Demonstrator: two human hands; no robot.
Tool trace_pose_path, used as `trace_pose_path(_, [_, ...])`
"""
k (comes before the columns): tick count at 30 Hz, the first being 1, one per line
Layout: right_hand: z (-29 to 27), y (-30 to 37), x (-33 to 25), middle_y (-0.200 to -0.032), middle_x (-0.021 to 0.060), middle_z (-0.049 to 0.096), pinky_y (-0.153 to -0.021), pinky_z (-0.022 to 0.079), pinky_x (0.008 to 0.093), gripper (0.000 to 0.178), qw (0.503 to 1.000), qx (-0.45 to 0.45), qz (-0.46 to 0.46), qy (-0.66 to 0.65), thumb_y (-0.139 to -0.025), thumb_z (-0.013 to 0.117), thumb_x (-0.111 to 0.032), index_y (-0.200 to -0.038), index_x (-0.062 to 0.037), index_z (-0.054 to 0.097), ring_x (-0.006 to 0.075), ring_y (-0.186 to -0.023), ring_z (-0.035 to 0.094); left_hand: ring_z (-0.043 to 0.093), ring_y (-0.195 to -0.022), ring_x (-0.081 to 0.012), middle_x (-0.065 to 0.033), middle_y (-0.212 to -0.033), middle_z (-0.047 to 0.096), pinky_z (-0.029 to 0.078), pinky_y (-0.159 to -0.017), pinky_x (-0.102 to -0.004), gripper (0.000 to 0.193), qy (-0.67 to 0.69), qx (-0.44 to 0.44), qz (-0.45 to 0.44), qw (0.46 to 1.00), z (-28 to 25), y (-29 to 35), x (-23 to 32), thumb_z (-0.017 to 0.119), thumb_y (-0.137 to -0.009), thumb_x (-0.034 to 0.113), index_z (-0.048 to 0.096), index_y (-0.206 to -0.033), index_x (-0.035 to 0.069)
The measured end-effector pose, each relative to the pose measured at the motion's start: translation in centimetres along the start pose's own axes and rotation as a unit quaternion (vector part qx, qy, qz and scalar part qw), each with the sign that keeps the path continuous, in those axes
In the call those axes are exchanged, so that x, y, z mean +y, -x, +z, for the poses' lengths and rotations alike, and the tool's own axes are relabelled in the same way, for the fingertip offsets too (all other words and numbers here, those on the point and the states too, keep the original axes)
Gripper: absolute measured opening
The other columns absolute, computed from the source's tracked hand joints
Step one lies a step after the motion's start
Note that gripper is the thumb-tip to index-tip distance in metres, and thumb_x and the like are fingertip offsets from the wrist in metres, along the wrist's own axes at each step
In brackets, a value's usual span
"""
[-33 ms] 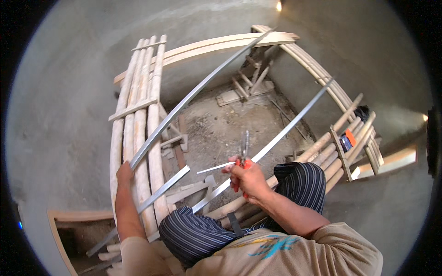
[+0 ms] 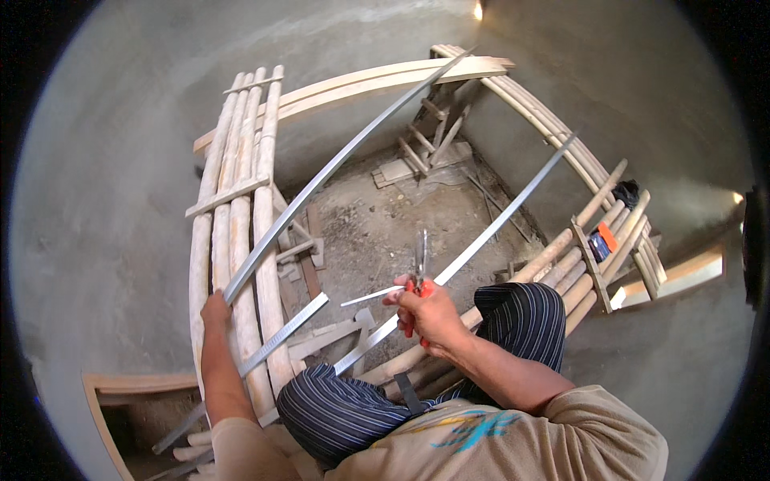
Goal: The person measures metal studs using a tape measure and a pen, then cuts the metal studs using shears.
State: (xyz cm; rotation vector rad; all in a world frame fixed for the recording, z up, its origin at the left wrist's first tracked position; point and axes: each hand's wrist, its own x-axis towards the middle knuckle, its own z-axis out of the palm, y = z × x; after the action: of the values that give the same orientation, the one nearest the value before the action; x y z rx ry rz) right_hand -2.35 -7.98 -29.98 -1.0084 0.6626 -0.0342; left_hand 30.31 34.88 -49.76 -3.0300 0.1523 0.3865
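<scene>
My left hand (image 2: 215,311) is closed round the near end of a long metal channel (image 2: 321,178), which slants up and away over the round poles (image 2: 238,216) on the left. My right hand (image 2: 433,315) grips red-handled snips (image 2: 420,264), jaws pointing away from me; whether they are tin snips or pliers is hard to tell. A thin pale strip (image 2: 367,296) sticks out leftward from the same hand. Beneath that hand passes a second long metal channel (image 2: 505,215), running from beside my knee to the far right poles. A shorter metal piece (image 2: 285,334) lies across the left poles.
Pole scaffolding surrounds an opening above a dirt floor (image 2: 361,200). Two planks (image 2: 361,82) span the far side. On the right poles (image 2: 553,256) rest an orange and blue item (image 2: 601,242) and a black bag (image 2: 626,193). Bare grey walls (image 2: 112,208) enclose the space.
The view has shifted very slightly. Both hands keep their hold, and the snips and channels stay almost where they were.
</scene>
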Motion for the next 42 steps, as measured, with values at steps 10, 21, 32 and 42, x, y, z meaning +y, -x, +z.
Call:
trace_pose_path(10, [0.0,-0.4,0.8,-0.081,0.0077,0.065,-0.039,0.038,0.0268,0.038,1.0,0.005,-0.004,0.027,-0.089,0.069,-0.012,-0.119,0.0003,0.049,0.0089,-0.049,0.048,0.06,-0.117,-0.0369,-0.0151,-0.123,0.06,0.048,-0.097,-0.0563,0.04,0.002,0.026,-0.041,0.999,1.1,2.5,4.1,0.063,-0.085,0.006,0.055,-0.124,0.007])
trace_pose_path(21, [1.7,0.4,1.2,-0.084,0.0116,0.064,-0.044,0.041,0.0269,0.036,0.998,0.02,-0.026,0.06,-0.09,0.065,-0.004,-0.123,0.001,0.051,0.0094,-0.052,0.048,0.059,-0.098,-0.0386,-0.0199,-0.104,0.063,0.047,-0.089,-0.0465,0.029,0.285,0.251,0.275,0.883,3.1,12.0,6.2,0.073,-0.085,0.018,0.067,-0.106,0.0])
trace_pose_path(32, [2.0,-1.1,2.7,-0.079,0.0077,0.065,-0.04,0.036,0.0237,0.039,0.975,-0.049,-0.038,0.212,-0.092,0.068,-0.006,-0.126,0.0041,0.052,0.0071,-0.047,0.048,0.053,-0.12,-0.0327,-0.0139,-0.124,0.059,0.04,-0.098,-0.0509,0.057,0.093,0.135,0.116,0.98,7.2,18.1,4.1,0.075,-0.084,0.033,0.057,-0.134,0.01])
trace_pose_path(42, [2.6,-1.5,4.1,-0.077,0.0026,0.063,-0.041,0.038,0.0232,0.036,0.983,0.023,-0.017,0.184,-0.092,0.066,-0.009,-0.125,0.0003,0.054,0.0077,-0.05,0.046,0.064,-0.097,-0.0328,-0.0145,-0.103,0.063,0.052,-0.082,-0.0465,0.051,0.18,0.187,0.256,0.931,-2.2,14.6,10.2,0.064,-0.092,0.04,0.056,-0.138,0.018])
